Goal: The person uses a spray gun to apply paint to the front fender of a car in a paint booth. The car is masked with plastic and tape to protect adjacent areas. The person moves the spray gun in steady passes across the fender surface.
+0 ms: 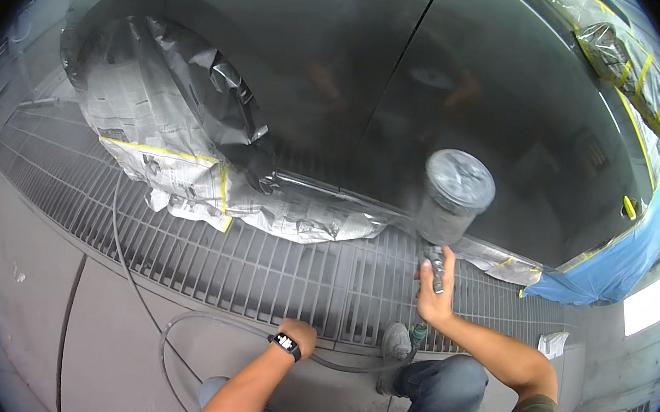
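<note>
My right hand (437, 290) is wrapped round the handle of a spray gun (435, 259). The gun carries a translucent, lidded paint cup (457, 189) on top and is held close to the lower part of a glossy dark car door (516, 121). At the base of the gun's handle, a greenish hose fitting (418, 333) joins a grey air hose (357, 367). My left hand (298, 338), with a black watch on the wrist, is closed round that hose, low over the floor. The gun's nozzle is hidden.
Newspaper masking (140, 98) with yellow tape covers the wheel and lower sill. Blue sheeting (609, 271) hangs at the car's right end, below a wrapped mirror (633, 73). A metal floor grating (291, 270) runs along the car; the hose loops over the concrete floor (117, 320).
</note>
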A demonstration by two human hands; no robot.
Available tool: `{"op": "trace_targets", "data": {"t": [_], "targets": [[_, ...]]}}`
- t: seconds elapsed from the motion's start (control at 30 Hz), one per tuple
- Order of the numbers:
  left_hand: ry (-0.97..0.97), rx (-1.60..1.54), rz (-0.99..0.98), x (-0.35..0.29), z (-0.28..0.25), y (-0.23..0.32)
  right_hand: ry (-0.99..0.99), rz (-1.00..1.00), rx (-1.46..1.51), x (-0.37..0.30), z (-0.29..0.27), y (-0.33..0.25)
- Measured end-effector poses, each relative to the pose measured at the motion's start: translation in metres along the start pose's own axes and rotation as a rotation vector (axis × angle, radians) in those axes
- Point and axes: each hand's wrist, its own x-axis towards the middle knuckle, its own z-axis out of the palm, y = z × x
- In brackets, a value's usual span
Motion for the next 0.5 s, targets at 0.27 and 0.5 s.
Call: {"op": "trace_targets", "data": {"t": [0.27,0.5], "targets": [[-0.139,-0.074,-0.177,0.017,-0.004,-0.054,-0.461,-0.289,0.145,0.040,0.153,-0.132],[-0.195,-0.124,-0.208,-0.005,0.006,-0.078,-0.354,-0.304,0.291,0.062,0.127,-0.096]]}}
